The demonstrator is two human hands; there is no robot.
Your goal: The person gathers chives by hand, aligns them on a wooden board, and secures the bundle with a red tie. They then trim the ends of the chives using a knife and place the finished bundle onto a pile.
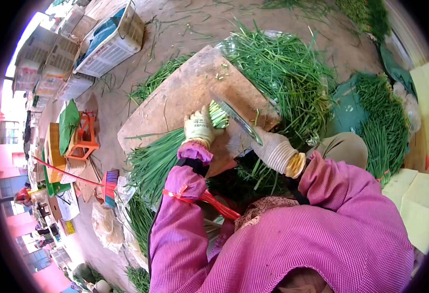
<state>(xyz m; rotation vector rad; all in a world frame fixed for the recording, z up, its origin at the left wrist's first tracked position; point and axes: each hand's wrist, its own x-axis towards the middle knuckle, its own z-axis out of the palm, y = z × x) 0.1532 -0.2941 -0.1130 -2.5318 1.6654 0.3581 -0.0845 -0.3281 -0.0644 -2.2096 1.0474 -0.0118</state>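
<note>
My left hand (200, 128), in a white work glove, is wrapped round a bunch of garlic chives (158, 157). The pale stem ends (218, 115) point right, and the long green leaves trail to the lower left over the board's edge. In my right hand (274, 150), also gloved, is a knife (236, 117). Its blade slants up and left, right at the stem ends. Both hands are over a worn wooden board (175, 100), where a few small cut stem pieces (220, 76) lie near the far corner.
A big heap of loose green chives (283, 73) lies beyond the board, with more bunches (380, 127) at the right. White plastic crates (114, 49) stand at the upper left. An orange stool (83, 136) and a broom (110, 188) are on the left floor. Pale yellow boxes (414, 200) stand at far right.
</note>
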